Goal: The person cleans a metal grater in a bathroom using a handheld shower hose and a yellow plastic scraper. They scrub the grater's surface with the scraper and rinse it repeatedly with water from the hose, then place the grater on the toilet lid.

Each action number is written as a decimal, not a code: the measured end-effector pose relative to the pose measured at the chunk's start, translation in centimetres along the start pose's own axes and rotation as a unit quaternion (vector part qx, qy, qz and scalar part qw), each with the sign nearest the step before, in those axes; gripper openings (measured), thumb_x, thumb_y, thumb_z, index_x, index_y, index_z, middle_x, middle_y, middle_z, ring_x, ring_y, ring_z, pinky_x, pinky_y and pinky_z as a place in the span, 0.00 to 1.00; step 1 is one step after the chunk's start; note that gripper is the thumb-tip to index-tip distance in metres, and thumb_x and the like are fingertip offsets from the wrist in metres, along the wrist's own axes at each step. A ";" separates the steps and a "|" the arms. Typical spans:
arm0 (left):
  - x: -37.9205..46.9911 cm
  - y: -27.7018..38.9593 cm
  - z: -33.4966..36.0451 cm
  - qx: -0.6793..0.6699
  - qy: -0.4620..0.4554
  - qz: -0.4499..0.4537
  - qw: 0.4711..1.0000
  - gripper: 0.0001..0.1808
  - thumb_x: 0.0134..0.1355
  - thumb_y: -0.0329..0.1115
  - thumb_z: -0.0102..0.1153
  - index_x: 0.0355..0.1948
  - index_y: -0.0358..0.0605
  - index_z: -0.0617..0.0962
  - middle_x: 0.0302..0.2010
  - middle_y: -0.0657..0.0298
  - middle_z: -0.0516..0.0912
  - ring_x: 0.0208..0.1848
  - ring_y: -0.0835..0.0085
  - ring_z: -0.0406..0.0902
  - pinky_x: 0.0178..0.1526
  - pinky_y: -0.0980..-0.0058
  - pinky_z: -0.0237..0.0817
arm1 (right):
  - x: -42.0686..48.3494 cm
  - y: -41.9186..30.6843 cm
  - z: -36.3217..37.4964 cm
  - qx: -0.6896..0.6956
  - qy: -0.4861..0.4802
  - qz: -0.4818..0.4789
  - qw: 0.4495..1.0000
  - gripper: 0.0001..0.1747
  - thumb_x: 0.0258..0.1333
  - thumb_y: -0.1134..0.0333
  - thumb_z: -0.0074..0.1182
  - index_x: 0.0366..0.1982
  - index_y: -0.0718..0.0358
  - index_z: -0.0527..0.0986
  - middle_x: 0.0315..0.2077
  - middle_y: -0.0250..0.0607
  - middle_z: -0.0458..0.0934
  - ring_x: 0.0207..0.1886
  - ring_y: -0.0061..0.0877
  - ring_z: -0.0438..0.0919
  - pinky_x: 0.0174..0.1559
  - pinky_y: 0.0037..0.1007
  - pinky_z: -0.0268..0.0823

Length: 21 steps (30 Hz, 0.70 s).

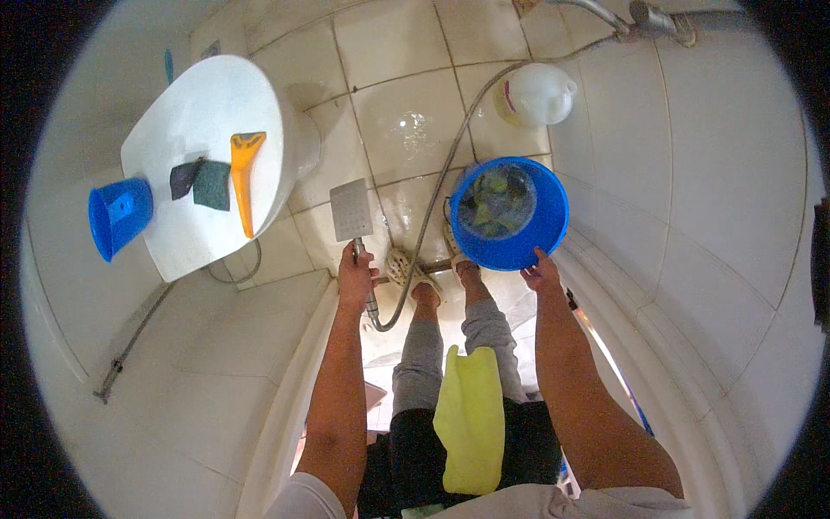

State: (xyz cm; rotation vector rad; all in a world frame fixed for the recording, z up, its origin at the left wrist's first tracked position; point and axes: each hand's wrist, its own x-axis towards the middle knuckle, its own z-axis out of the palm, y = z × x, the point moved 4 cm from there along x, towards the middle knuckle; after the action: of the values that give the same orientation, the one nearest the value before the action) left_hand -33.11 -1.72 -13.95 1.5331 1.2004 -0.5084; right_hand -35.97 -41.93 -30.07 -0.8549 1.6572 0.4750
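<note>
My left hand [356,277] grips the handle of a square metal shower head [352,211], whose hose [433,201] loops down and then up toward the wall fitting. With my right hand [540,274] I hold the near rim of a blue plastic bucket [508,250]. The bucket leans, and foamy water with greenish-yellow pieces [496,201] gathers at its left side; what the pieces are, I cannot tell. A yellow cloth [472,422] hangs at the front of my waist.
On the closed white toilet lid [214,97] lie an orange scraper [244,175], a green scouring pad [212,185] and a dark pad [185,180], with a blue plastic container [120,211] at its edge. A white plastic jug [537,94] stands on the wet tiled floor [408,110] by the right wall.
</note>
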 end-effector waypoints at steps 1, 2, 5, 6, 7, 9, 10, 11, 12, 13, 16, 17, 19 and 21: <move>0.3 0.2 0.5 0.010 -0.013 0.011 1.000 0.26 0.60 0.38 0.44 0.59 0.54 0.57 0.32 0.65 0.71 0.21 0.78 0.68 0.18 0.77 0.65 | 0.4 -0.4 -0.2 0.002 -0.032 -0.018 0.999 0.22 0.44 0.65 0.56 0.45 0.53 0.68 0.40 0.39 0.73 0.36 0.36 0.73 0.38 0.44 0.64; 0.5 0.1 0.7 -0.001 -0.010 -0.002 1.000 0.26 0.59 0.42 0.45 0.59 0.55 0.57 0.30 0.65 0.70 0.21 0.77 0.67 0.18 0.76 0.64 | 0.7 -0.7 -0.5 0.004 -0.062 -0.038 0.997 0.22 0.43 0.65 0.57 0.44 0.53 0.68 0.38 0.39 0.74 0.34 0.36 0.74 0.37 0.42 0.65; 0.7 0.3 -0.7 -0.015 0.032 -0.051 0.998 0.28 0.58 0.52 0.46 0.57 0.58 0.58 0.27 0.66 0.67 0.20 0.77 0.63 0.17 0.74 0.62 | -2.2 0.3 2.2 -0.047 -0.107 -0.089 0.989 0.22 0.46 0.68 0.54 0.46 0.55 0.66 0.40 0.39 0.72 0.37 0.34 0.74 0.36 0.37 0.70; 0.6 0.3 -2.0 -0.018 0.054 -0.070 0.996 0.27 0.57 0.53 0.45 0.55 0.57 0.60 0.27 0.67 0.65 0.19 0.78 0.62 0.18 0.73 0.61 | -5.4 0.6 4.5 -0.074 -0.117 -0.107 0.985 0.22 0.47 0.70 0.52 0.47 0.57 0.64 0.41 0.38 0.72 0.39 0.33 0.74 0.37 0.36 0.72; 1.2 1.1 0.8 -0.032 0.020 -0.085 0.996 0.27 0.57 0.55 0.45 0.53 0.56 0.62 0.26 0.67 0.64 0.19 0.78 0.60 0.18 0.71 0.60 | -1.3 -1.2 2.2 -0.115 -0.094 -0.156 0.977 0.22 0.45 0.70 0.53 0.45 0.58 0.65 0.38 0.36 0.72 0.37 0.33 0.75 0.35 0.37 0.73; 2.1 0.6 -0.2 -0.058 0.046 -0.115 0.991 0.31 0.53 0.64 0.44 0.51 0.58 0.63 0.28 0.67 0.63 0.20 0.77 0.59 0.19 0.68 0.60 | -1.3 -0.1 4.0 -0.045 -0.102 -0.179 0.978 0.23 0.39 0.71 0.54 0.43 0.59 0.67 0.32 0.41 0.73 0.28 0.34 0.76 0.24 0.35 0.73; 2.4 0.4 -2.3 -0.010 0.063 -0.115 0.991 0.34 0.51 0.68 0.42 0.51 0.56 0.64 0.25 0.66 0.64 0.20 0.76 0.61 0.19 0.68 0.60 | -4.5 1.4 6.8 -0.025 -0.100 -0.234 0.967 0.23 0.38 0.73 0.53 0.43 0.60 0.67 0.31 0.42 0.73 0.27 0.34 0.75 0.22 0.33 0.72; 3.2 0.9 -0.1 0.005 0.024 -0.085 0.996 0.37 0.50 0.70 0.40 0.50 0.53 0.65 0.22 0.65 0.65 0.18 0.74 0.62 0.19 0.67 0.60 | -2.0 -0.5 5.5 -0.162 -0.044 -0.326 0.930 0.20 0.38 0.74 0.52 0.40 0.62 0.68 0.31 0.40 0.73 0.26 0.34 0.75 0.22 0.32 0.72; 3.7 -0.1 -4.1 0.036 0.085 -0.066 0.993 0.40 0.50 0.71 0.40 0.50 0.48 0.65 0.18 0.65 0.65 0.15 0.74 0.62 0.18 0.68 0.60 | -6.7 1.6 9.2 -0.078 -0.123 -0.275 0.950 0.18 0.36 0.73 0.52 0.37 0.65 0.70 0.28 0.42 0.74 0.28 0.35 0.76 0.25 0.35 0.71; 3.8 0.0 -4.5 0.032 0.096 -0.072 0.992 0.40 0.50 0.71 0.40 0.49 0.48 0.65 0.18 0.65 0.65 0.15 0.73 0.61 0.17 0.68 0.59 | -8.5 0.9 10.0 -0.172 -0.053 -0.350 0.919 0.18 0.35 0.72 0.53 0.36 0.67 0.70 0.26 0.46 0.75 0.29 0.39 0.76 0.28 0.38 0.70; 4.0 0.5 -4.6 0.030 0.121 -0.087 0.988 0.37 0.51 0.70 0.40 0.43 0.45 0.67 0.15 0.65 0.64 0.13 0.73 0.61 0.16 0.71 0.57 | -12.0 -0.2 12.5 -0.338 0.058 -0.440 0.830 0.20 0.32 0.68 0.58 0.33 0.68 0.69 0.27 0.56 0.75 0.32 0.51 0.74 0.37 0.44 0.65; 4.0 0.3 -4.9 0.020 0.122 -0.088 0.988 0.36 0.51 0.70 0.40 0.41 0.46 0.68 0.15 0.65 0.64 0.13 0.73 0.61 0.15 0.71 0.57 | -13.0 -0.1 13.2 -0.362 0.034 -0.432 0.825 0.20 0.32 0.68 0.57 0.33 0.68 0.69 0.27 0.56 0.75 0.33 0.52 0.74 0.37 0.45 0.65; 4.2 -0.2 -5.5 0.001 0.122 -0.091 0.988 0.33 0.52 0.69 0.40 0.36 0.48 0.68 0.15 0.66 0.64 0.12 0.73 0.60 0.14 0.71 0.56 | -14.5 0.6 14.1 -0.407 -0.011 -0.416 0.813 0.21 0.32 0.69 0.57 0.34 0.68 0.69 0.28 0.57 0.74 0.33 0.52 0.74 0.38 0.46 0.65; 4.4 -0.7 -6.0 -0.022 0.123 -0.109 0.986 0.32 0.49 0.71 0.41 0.34 0.51 0.66 0.14 0.65 0.64 0.11 0.71 0.61 0.15 0.69 0.56 | -15.4 0.9 14.6 -0.399 -0.033 -0.452 0.797 0.19 0.32 0.70 0.56 0.32 0.67 0.68 0.27 0.57 0.74 0.33 0.52 0.73 0.38 0.47 0.64</move>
State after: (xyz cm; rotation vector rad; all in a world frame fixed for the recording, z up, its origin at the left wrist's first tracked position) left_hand -33.59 5.54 -15.86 1.4661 1.5711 -0.4406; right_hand -25.80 -26.72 -19.33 -2.0783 0.7483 0.4924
